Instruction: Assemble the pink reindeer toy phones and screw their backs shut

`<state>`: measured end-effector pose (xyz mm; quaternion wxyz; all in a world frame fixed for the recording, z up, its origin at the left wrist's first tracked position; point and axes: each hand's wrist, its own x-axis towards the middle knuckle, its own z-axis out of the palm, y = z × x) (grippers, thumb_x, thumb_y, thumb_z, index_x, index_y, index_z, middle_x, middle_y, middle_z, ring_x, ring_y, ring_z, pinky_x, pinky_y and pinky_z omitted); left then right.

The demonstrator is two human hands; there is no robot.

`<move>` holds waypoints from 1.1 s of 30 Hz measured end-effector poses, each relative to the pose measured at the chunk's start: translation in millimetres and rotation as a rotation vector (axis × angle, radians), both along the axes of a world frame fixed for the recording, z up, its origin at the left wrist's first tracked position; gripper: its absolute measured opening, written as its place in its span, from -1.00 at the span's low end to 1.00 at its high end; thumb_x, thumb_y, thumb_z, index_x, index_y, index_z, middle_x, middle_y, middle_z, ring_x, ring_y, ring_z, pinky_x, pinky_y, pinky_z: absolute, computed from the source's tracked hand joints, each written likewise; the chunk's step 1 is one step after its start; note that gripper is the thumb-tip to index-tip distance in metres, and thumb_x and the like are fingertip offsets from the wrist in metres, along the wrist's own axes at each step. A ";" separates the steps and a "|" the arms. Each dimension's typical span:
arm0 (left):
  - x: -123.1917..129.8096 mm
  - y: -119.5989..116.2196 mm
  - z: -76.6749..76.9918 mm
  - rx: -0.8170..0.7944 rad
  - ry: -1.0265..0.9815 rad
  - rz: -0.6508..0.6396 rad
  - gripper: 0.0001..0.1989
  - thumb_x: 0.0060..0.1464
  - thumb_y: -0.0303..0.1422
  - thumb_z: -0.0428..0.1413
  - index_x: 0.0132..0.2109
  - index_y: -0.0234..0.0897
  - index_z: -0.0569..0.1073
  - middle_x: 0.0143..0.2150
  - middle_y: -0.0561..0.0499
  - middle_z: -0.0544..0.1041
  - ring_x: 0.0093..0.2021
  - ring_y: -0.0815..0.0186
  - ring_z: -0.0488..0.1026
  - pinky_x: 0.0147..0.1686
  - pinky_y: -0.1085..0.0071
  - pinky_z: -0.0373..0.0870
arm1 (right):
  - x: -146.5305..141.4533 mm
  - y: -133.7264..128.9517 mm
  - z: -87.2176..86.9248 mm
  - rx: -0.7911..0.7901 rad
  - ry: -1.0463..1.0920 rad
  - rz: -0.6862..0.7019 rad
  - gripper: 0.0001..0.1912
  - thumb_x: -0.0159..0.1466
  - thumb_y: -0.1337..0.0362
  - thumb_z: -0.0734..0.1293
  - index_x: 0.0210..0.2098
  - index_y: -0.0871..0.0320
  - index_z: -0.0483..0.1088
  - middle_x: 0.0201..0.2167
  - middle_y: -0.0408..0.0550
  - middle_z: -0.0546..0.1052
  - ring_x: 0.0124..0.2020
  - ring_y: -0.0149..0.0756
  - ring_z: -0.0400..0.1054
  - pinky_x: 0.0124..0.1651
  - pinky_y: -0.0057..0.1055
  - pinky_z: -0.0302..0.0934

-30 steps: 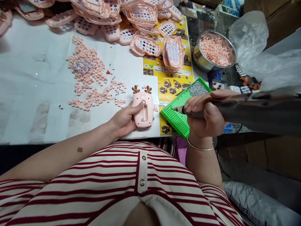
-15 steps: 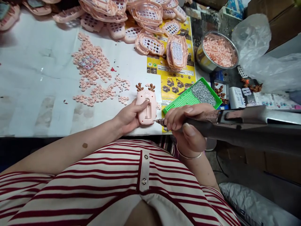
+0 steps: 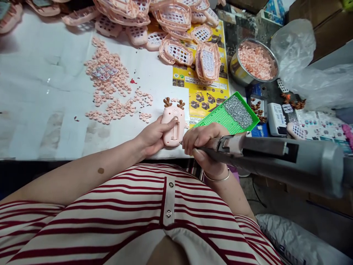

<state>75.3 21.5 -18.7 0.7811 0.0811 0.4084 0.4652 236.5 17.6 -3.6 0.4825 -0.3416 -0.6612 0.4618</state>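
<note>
My left hand (image 3: pixel 156 136) grips a pink toy phone (image 3: pixel 168 127) by its left side, the thumb lying across its back. Brown antlers (image 3: pixel 173 103) stick out from the toy's far end, and its battery compartment (image 3: pixel 175 130) faces up, uncovered. Wrapped round the front of a grey and black electric screwdriver (image 3: pixel 264 149) is my right hand (image 3: pixel 205 145). The driver's tip is at the toy's lower right corner, mostly hidden by my fingers. Right behind that hand lies a green perforated tray (image 3: pixel 212 119) holding many small silver screws (image 3: pixel 237 110).
Loose small pink parts (image 3: pixel 110 81) are scattered on the white table cover (image 3: pixel 41 92). Pink shells (image 3: pixel 171 16) pile up at the back. To the right stand a metal bowl (image 3: pixel 242 70) of pink pieces, a plastic bag (image 3: pixel 295 40) and a box of brown antlers (image 3: pixel 257 109).
My right hand and the electric screwdriver have moved left and closer against the toy phone, with the driver's rear swinging into view. The toy has shifted slightly right in my left hand.
</note>
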 end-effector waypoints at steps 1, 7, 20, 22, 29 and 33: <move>0.1 -0.3 0.4 0.003 0.002 -0.009 -0.60 0.08 -0.46 0.31 0.07 -0.23 0.46 -0.18 -0.01 0.60 -0.21 0.28 0.57 -0.11 0.30 0.57 | 0.0 -1.3 -1.0 0.034 0.025 0.037 -0.69 0.07 -0.04 0.52 -0.38 -0.07 0.37 -0.62 -0.25 0.42 -0.61 -0.32 0.33 -0.51 -0.31 0.37; 2.9 -2.4 0.3 -0.009 0.050 0.047 -0.63 0.14 -0.49 0.25 0.09 -0.22 0.46 -0.16 -0.01 0.61 -0.16 0.28 0.58 0.03 0.27 0.53 | 0.5 -12.8 22.5 0.163 0.165 0.149 -0.75 0.14 0.09 0.45 -0.18 -0.07 0.45 -0.63 -0.28 0.44 -0.67 -0.37 0.31 -0.60 -0.37 0.28; 0.1 -3.1 1.5 -0.035 0.046 0.027 -0.57 0.15 -0.47 0.25 0.16 -0.17 0.43 -0.06 -0.06 0.62 -0.10 0.21 0.61 0.07 0.09 0.56 | 41.8 56.2 5.8 0.372 0.200 -0.435 -0.79 0.18 0.00 0.45 -0.30 -0.08 0.43 -0.72 -0.34 0.24 -0.76 -0.41 0.15 -0.67 -0.37 0.12; 0.2 -3.0 2.0 -0.036 0.048 0.023 -0.60 0.18 -0.48 0.23 0.15 -0.18 0.44 -0.07 -0.06 0.62 -0.12 0.22 0.61 0.07 0.08 0.56 | 42.8 56.9 1.7 0.362 0.220 -0.405 -0.80 0.17 0.03 0.46 -0.30 -0.08 0.44 -0.70 -0.33 0.26 -0.76 -0.43 0.16 -0.66 -0.37 0.12; -1.6 -2.9 -0.1 -0.035 0.044 0.013 -0.57 0.16 -0.46 0.24 0.17 -0.16 0.43 -0.07 -0.07 0.61 -0.15 0.20 0.61 0.05 0.01 0.56 | 48.9 60.6 -6.0 0.311 0.196 -0.358 -0.75 0.17 -0.02 0.47 -0.27 -0.06 0.45 -0.68 -0.33 0.29 -0.72 -0.44 0.21 -0.63 -0.39 0.17; -1.7 -2.6 -0.9 -0.037 0.022 0.025 -0.55 0.17 -0.45 0.24 0.18 -0.13 0.41 -0.06 -0.05 0.61 -0.13 0.19 0.60 0.04 -0.02 0.56 | 42.4 52.3 10.0 0.366 0.226 -0.391 -0.81 0.19 0.03 0.45 -0.30 -0.06 0.43 -0.68 -0.33 0.26 -0.73 -0.46 0.20 -0.64 -0.42 0.16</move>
